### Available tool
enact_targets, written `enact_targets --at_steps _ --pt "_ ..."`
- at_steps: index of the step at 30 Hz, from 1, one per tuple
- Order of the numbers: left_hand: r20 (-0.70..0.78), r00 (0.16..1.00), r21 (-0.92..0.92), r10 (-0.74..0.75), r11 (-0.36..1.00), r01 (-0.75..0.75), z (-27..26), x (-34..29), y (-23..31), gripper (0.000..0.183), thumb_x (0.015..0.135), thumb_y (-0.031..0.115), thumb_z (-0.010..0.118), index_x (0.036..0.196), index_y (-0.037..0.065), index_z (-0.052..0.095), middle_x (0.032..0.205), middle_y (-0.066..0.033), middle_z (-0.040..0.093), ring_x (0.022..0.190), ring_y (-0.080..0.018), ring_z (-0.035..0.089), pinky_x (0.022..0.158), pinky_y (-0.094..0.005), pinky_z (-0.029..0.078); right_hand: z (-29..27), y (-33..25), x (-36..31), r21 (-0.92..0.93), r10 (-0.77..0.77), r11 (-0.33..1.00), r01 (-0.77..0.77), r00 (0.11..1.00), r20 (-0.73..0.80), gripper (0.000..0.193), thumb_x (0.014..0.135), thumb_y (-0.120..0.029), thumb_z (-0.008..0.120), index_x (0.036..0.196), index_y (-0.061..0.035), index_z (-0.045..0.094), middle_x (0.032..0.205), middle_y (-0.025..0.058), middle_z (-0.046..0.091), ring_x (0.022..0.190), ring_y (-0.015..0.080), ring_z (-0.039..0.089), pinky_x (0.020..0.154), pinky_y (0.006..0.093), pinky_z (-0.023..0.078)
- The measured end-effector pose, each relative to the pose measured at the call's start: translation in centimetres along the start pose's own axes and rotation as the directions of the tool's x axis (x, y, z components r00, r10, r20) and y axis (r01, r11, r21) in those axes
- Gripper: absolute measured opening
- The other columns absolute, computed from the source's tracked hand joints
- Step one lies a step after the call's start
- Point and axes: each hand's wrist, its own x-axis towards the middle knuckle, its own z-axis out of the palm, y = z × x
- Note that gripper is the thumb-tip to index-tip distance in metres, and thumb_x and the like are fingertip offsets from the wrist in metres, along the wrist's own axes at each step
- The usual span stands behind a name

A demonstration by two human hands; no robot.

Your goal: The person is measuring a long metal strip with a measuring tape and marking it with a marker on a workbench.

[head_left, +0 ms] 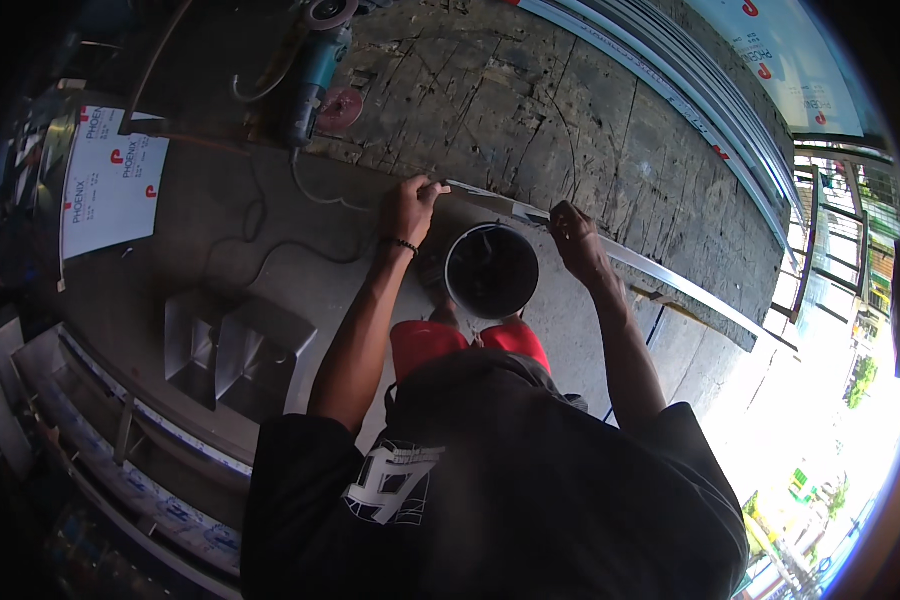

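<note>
A long, bright metal strip [670, 282] runs along the near edge of the wooden workbench [500, 110], slanting from upper left to lower right. My left hand [407, 212] is closed, fingers pinched at the strip's left end. Farther along, my right hand [578, 240] has its fingers curled closed over the strip. Between the two hands, a thin, pale piece [495, 203] overlaps the strip; I cannot tell if it is separate. Below, between my arms, stands a round dark bucket [452, 275] with its mouth facing up.
An angle grinder [315, 85] lies on the bench at upper left beside a reddish disc [340, 108], its cord trailing to the floor. Long metal profiles [660, 75] line the bench's far side. Folded sheet-metal boxes [240, 350] sit on the floor left, near a white printed sheet [115, 185].
</note>
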Motion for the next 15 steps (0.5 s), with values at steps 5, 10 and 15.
enact_targets --at_steps 5,10,15 --pt "0.004 0.999 -0.1 -0.045 0.994 0.046 -0.2 -0.3 1.0 0.029 0.096 0.02 0.063 0.08 -0.003 0.058 0.066 -0.0136 0.061 0.064 -0.0202 0.06 0.064 -0.035 0.046 -1.1 2.9 -8.1 0.001 0.178 0.984 -0.179 0.978 -0.105 0.009 0.088 -0.003 0.065 0.094 -0.001 0.058 0.086 0.0195 0.064 0.077 0.0368 0.065 0.067 0.0417 0.051" --pt "0.038 0.998 -0.071 -0.042 0.996 0.045 -0.3 -0.1 -0.5 0.026 0.097 0.021 0.061 0.085 -0.002 0.064 0.085 -0.0101 0.074 0.071 -0.0244 0.068 0.066 -0.0362 0.049 5.0 5.3 -12.5 0.085 0.274 0.956 -0.281 0.958 0.089 0.009 0.088 -0.007 0.063 0.093 0.0004 0.064 0.094 0.0187 0.068 0.088 0.0394 0.068 0.074 0.0433 0.054" --pt "0.047 0.998 -0.045 -0.036 0.998 0.038 0.3 -0.2 1.2 0.033 0.097 0.021 0.062 0.078 -0.005 0.055 0.073 -0.0093 0.068 0.066 -0.0085 0.052 0.063 -0.0312 0.045 9.0 5.0 -12.3 -0.044 0.256 0.967 -0.252 0.95 0.181 0.019 0.087 -0.009 0.061 0.105 -0.002 0.067 0.11 0.0228 0.066 0.101 0.0421 0.066 0.082 0.048 0.055"
